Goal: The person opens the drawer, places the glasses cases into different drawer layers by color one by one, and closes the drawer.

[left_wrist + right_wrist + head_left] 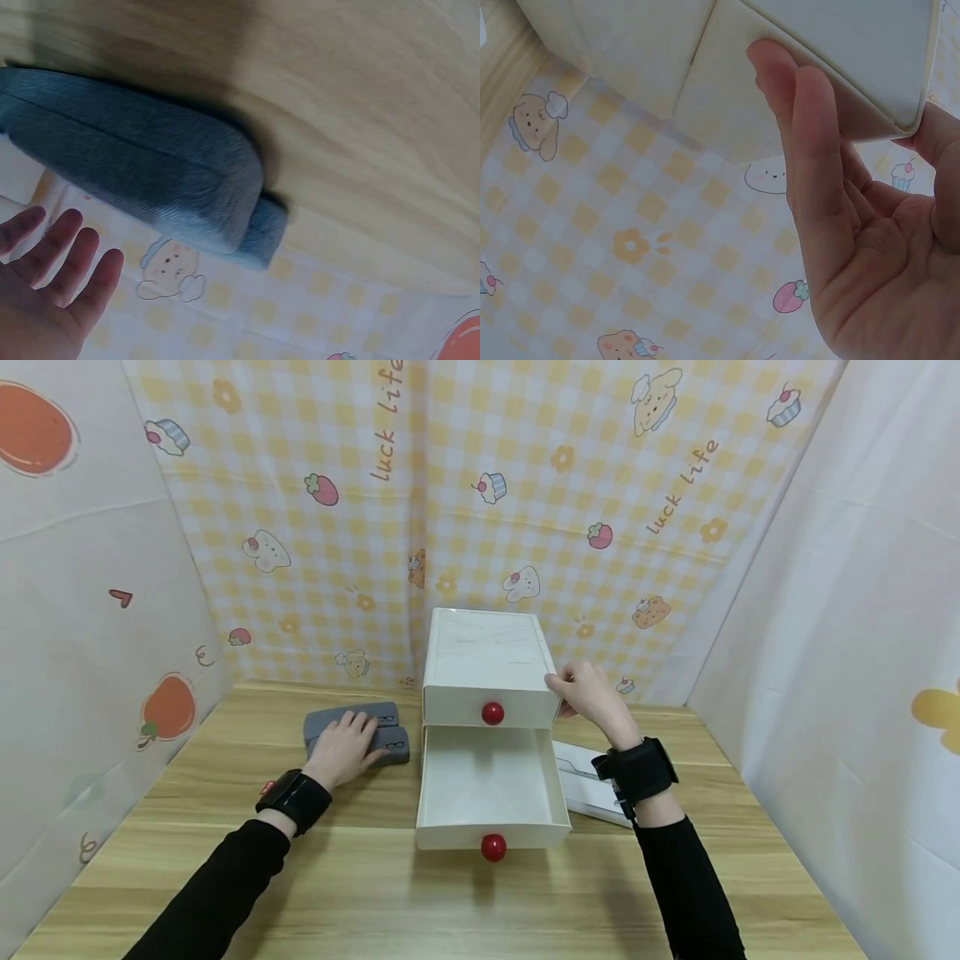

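Two grey-blue fabric glasses cases (390,743) lie side by side left of a white two-drawer cabinet (487,647). Over them is my left hand (343,752), fingers spread and fairly straight; in the left wrist view those fingers stand beside the near case (142,157) with nothing gripped. The cabinet's lower drawer (487,777) is pulled out, bare inside, while the upper drawer (453,706) is closed. Both drawers have a red ball knob. My right hand (588,693) holds the cabinet's upper front right corner, thumb near the top edge, fingers (815,112) along its side.
A flat white box (592,785) with a thin line drawing lies right of the cabinet, partly behind the right forearm. The wooden table (360,885) is bounded by a yellow checked cloth (480,535) at the back and white cloths at both sides.
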A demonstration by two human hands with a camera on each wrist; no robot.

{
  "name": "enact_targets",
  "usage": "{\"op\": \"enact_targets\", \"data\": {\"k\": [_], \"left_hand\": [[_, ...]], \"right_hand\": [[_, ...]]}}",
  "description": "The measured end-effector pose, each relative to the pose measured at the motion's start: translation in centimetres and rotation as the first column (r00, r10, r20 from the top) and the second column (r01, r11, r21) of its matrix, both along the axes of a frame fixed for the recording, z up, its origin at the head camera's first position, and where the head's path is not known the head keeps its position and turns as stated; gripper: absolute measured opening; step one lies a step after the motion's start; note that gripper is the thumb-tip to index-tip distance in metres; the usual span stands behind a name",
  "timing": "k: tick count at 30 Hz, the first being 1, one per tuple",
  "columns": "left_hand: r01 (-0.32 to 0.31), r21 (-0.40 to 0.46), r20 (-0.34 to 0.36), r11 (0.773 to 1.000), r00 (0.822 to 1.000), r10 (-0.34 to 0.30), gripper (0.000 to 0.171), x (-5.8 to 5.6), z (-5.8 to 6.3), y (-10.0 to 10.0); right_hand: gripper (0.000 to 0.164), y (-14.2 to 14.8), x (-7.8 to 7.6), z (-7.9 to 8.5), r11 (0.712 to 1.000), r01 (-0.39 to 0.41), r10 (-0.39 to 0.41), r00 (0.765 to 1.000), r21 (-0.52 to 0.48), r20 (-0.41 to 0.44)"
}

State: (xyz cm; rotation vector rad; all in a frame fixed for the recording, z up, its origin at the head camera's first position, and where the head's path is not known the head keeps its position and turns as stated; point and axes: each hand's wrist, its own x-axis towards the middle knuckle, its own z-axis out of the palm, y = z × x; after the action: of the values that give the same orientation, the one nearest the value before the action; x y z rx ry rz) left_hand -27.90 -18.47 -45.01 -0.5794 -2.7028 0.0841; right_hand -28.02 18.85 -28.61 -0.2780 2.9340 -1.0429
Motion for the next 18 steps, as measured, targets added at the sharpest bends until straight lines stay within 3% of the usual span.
{"op": "enact_targets", "data": {"k": [8, 18], "left_hand": [[-0.006, -0.006, 0.087, 1.0, 0.996, 0.007, 0.07, -0.1, -0.8, -0.6], [-0.007, 0.01, 0.082, 1.0, 0.997, 0.006, 0.077, -0.5, -1.3, -0.8]], "right_hand": [[0.034, -0.1, 0.0, 0.1, 1.0, -0.001, 0.001, 1.0, -0.002, 0.012], [0.033, -0.1, 0.0, 0.0, 1.0, -0.001, 0.001, 1.0, -0.001, 0.004]]}}
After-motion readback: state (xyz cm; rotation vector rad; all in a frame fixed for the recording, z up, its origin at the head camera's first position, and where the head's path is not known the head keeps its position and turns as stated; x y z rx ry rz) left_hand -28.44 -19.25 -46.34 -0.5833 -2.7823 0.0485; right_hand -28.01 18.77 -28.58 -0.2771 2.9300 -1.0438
